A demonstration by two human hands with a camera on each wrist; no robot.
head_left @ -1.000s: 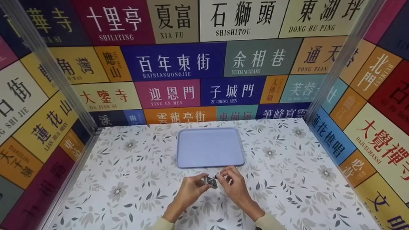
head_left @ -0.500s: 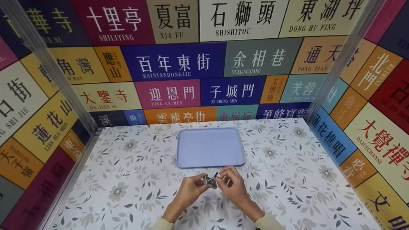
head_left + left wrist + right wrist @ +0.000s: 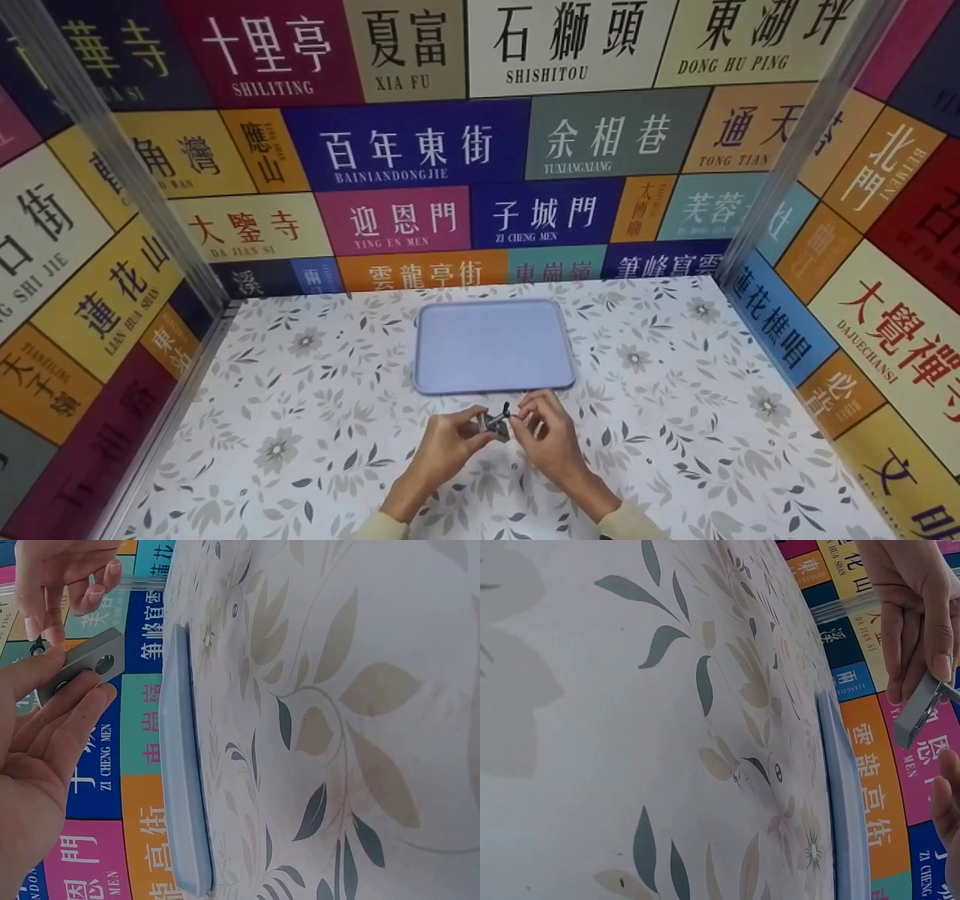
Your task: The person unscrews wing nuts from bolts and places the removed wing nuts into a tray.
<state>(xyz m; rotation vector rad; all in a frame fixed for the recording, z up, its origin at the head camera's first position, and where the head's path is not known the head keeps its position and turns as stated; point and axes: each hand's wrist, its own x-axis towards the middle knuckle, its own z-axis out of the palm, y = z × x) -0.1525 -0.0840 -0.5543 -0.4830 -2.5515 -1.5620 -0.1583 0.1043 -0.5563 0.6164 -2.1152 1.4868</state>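
Observation:
Near the front of the table, my left hand (image 3: 444,444) grips a small grey metal block (image 3: 96,660) between thumb and fingers. A round hole shows in its flat face in the left wrist view. A thin metal screw (image 3: 950,691) sticks out of the block, and a small black piece (image 3: 507,409) sits at its outer end. My right hand (image 3: 551,435) has thumb and index fingertip at that black piece, seemingly pinching it. Fingers hide part of the block. In the right wrist view, only the right fingertips (image 3: 943,799) show, at the edge.
Just beyond the hands, a pale blue rectangular tray (image 3: 493,346) lies on the table (image 3: 300,397), whose white cover has a leaf pattern. Panels with coloured sign lettering (image 3: 409,146) wall the back and both sides. Clear corner strips (image 3: 780,165) run up between them.
The black piece at the screw's end has turned and now stands more upright beside the right fingertips. The right fingers have shifted slightly; the left hand and block stay in place.

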